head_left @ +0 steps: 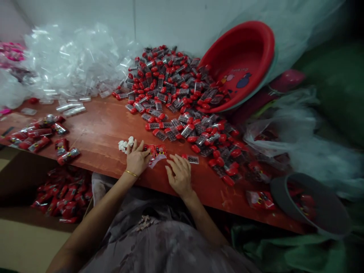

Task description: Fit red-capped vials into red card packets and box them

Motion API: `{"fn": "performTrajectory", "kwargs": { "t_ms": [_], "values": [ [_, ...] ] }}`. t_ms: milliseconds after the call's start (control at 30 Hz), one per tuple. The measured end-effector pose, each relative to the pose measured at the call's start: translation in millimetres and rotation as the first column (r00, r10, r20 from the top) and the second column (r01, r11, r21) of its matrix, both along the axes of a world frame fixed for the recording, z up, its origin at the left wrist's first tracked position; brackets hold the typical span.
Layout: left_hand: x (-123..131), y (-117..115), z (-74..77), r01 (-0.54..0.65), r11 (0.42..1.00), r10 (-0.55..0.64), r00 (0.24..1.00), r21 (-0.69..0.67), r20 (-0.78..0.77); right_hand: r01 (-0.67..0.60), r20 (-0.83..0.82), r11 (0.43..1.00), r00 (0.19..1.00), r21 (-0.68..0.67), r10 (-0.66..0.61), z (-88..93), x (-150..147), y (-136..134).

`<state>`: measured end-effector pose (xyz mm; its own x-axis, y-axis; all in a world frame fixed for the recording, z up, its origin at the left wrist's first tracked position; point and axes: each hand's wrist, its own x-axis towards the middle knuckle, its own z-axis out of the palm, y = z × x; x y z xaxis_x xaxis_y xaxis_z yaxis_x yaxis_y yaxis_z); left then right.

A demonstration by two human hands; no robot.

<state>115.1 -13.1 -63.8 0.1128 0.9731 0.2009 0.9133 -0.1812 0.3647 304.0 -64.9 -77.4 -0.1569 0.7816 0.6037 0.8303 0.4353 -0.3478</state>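
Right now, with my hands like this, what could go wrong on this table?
The small white pieces lie right beside your left hand, so a sideways nudge could scatter them.
The heap of red-and-clear pieces runs loosely into the mouth of the tipped red basin; a bump might set some sliding.
On the left, a red packet lies by the front edge of the table and could get knocked off.

One head cam, facing forward and down from above the wearer's lap (167,246). Close range: left hand (138,158) and right hand (180,175) near mid-frame. Table (105,127) runs across, slanting down rightward; wall (173,21) up top.
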Motion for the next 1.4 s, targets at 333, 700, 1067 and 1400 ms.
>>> {"fn": "performTrajectory", "kwargs": {
  "t_ms": [333, 700, 1067, 1400],
  "values": [
    [17, 8, 13.6, -0.129, 0.991, 0.118, 0.974, 0.046, 0.195, -0.114, -0.39, 0.978, 0.92, -0.174, 0.037, 11.8, -12, 0],
    [52, -24, 29.7, -0.126, 0.991, 0.121, 0.636, -0.051, 0.762, -0.339, -0.873, 0.874, 0.457, -0.348, -0.17, 23.1, -37, 19],
    [61, -36, 43.7, 0.182, 0.839, 0.535, -0.1, -0.513, 0.839, -0.161, -0.66, 0.921, 0.741, -0.355, -0.125, 19.9, -26, 6],
    [64, -44, 42.0, 0.172, 0.804, 0.595, -0.221, -0.57, 0.772, -0.166, -0.608, 0.935, 0.791, -0.314, -0.064, 17.5, -25, 2]
  ]
}}
